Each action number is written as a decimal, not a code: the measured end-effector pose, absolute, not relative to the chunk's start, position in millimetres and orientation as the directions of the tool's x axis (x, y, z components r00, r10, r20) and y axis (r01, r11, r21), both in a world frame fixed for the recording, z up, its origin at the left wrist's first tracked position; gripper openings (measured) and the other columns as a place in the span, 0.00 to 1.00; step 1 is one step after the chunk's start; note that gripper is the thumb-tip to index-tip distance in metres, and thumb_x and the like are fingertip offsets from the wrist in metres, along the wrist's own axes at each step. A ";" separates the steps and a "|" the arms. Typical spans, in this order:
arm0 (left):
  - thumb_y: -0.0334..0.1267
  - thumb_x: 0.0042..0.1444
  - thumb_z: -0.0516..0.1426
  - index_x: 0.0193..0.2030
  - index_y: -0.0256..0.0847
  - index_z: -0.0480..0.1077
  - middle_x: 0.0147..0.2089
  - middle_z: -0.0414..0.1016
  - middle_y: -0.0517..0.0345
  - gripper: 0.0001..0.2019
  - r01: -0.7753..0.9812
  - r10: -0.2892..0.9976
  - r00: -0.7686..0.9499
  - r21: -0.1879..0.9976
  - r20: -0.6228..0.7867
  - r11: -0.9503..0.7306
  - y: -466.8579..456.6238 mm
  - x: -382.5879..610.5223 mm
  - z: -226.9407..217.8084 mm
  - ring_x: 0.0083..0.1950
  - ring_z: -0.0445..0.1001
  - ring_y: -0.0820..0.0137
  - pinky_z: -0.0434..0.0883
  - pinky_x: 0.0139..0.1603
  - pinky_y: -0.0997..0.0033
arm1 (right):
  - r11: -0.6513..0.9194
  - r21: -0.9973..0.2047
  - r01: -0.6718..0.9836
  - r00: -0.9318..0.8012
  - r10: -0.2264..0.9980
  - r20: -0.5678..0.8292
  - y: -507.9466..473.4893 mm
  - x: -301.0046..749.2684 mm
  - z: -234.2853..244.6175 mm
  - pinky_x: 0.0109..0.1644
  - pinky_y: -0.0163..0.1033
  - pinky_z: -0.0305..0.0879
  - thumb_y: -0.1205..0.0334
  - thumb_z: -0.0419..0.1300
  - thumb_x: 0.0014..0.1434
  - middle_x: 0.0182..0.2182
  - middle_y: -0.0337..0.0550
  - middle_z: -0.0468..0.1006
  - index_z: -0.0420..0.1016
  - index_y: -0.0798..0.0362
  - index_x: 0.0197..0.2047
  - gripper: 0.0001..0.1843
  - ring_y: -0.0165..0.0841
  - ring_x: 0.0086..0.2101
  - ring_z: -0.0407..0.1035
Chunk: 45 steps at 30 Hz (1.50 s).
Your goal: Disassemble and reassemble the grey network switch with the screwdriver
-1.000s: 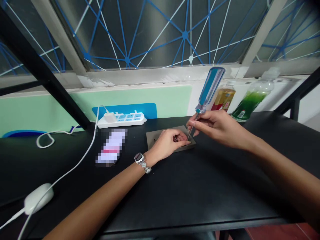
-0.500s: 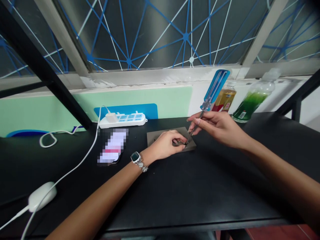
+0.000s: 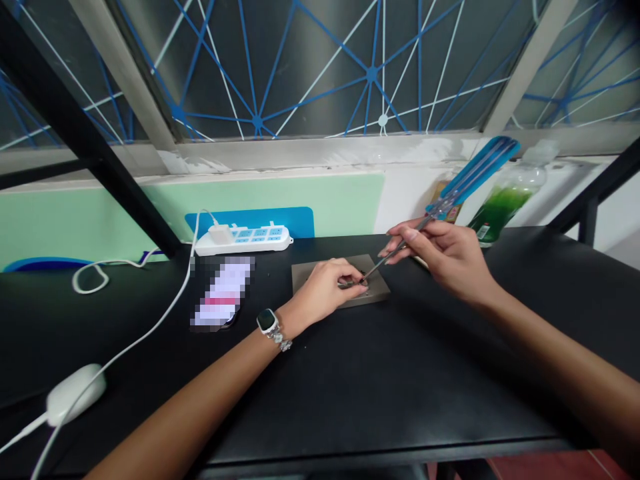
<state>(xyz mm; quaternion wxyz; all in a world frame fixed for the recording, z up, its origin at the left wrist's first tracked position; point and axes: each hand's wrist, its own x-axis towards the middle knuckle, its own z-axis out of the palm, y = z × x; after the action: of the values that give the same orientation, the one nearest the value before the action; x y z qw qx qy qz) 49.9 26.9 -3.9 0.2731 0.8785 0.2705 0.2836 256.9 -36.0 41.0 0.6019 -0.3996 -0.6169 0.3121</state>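
Note:
A small grey plate (image 3: 306,274) lies flat on the black desk (image 3: 380,387). My left hand (image 3: 327,289) rests on the plate, its fingers pinched on a small dark metal part that I cannot name. My right hand (image 3: 445,257) grips the steel shaft of a blue-handled screwdriver (image 3: 473,175). The tool leans far over to the right, and its tip touches the plate right by my left fingertips. A watch sits on my left wrist.
A white power strip (image 3: 245,239) with a plugged-in charger lies at the back, its white cable running left to an adapter (image 3: 75,395). A phone (image 3: 220,298) lies left of the plate. Two bottles, one amber (image 3: 443,203) and one green (image 3: 500,207), stand at the back right.
The screwdriver has tipped from near upright to steeply slanted rightward. My right hand has moved right and slid up the shaft. My left hand stays on the plate.

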 end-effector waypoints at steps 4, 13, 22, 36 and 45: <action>0.38 0.58 0.63 0.37 0.40 0.77 0.38 0.77 0.56 0.04 0.343 0.624 0.686 0.589 0.375 -0.732 28.8 48.0 -6.0 0.40 0.73 0.68 0.70 0.41 0.68 | 0.521 -0.848 0.098 0.077 0.846 0.528 -37.5 256.3 39.3 0.39 0.41 0.80 0.56 0.63 0.63 0.33 0.45 0.81 0.81 0.54 0.41 0.10 0.35 0.34 0.79; 0.38 0.60 0.60 0.34 0.39 0.77 0.37 0.77 0.56 0.07 0.283 0.664 0.669 0.712 0.335 -0.643 26.4 46.9 1.7 0.36 0.73 0.71 0.69 0.38 0.70 | 0.520 -0.843 0.137 0.098 0.840 0.534 -40.7 255.4 41.0 0.41 0.44 0.81 0.53 0.64 0.62 0.33 0.44 0.80 0.80 0.52 0.41 0.12 0.36 0.35 0.79; 0.40 0.57 0.63 0.35 0.38 0.79 0.35 0.79 0.56 0.07 0.287 0.751 0.607 0.810 0.260 -0.512 26.3 47.7 3.5 0.34 0.73 0.72 0.70 0.36 0.70 | 0.515 -0.844 0.149 0.105 0.841 0.531 -41.3 255.4 40.0 0.42 0.45 0.81 0.53 0.63 0.62 0.33 0.45 0.81 0.80 0.51 0.40 0.11 0.38 0.37 0.79; 0.39 0.56 0.64 0.32 0.38 0.79 0.34 0.78 0.55 0.07 0.276 0.769 0.582 0.824 0.267 -0.495 22.3 49.0 8.0 0.33 0.72 0.71 0.69 0.35 0.69 | 0.513 -0.847 0.141 0.117 0.840 0.529 -43.8 252.6 41.9 0.41 0.44 0.81 0.54 0.63 0.63 0.33 0.44 0.80 0.79 0.52 0.40 0.10 0.36 0.32 0.79; 0.41 0.56 0.64 0.33 0.39 0.79 0.35 0.79 0.55 0.08 0.275 0.777 0.571 0.830 0.266 -0.486 24.0 48.3 7.1 0.34 0.73 0.70 0.69 0.34 0.70 | 0.513 -0.840 0.175 0.064 0.846 0.530 -44.4 256.2 43.0 0.44 0.43 0.80 0.54 0.61 0.64 0.35 0.44 0.81 0.80 0.50 0.42 0.10 0.36 0.35 0.79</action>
<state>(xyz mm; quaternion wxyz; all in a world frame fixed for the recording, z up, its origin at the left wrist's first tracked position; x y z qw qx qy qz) 48.3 24.0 7.1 0.3852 0.7981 0.3296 0.3257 256.2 -44.4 43.0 0.6046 -0.4081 -0.6254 0.2771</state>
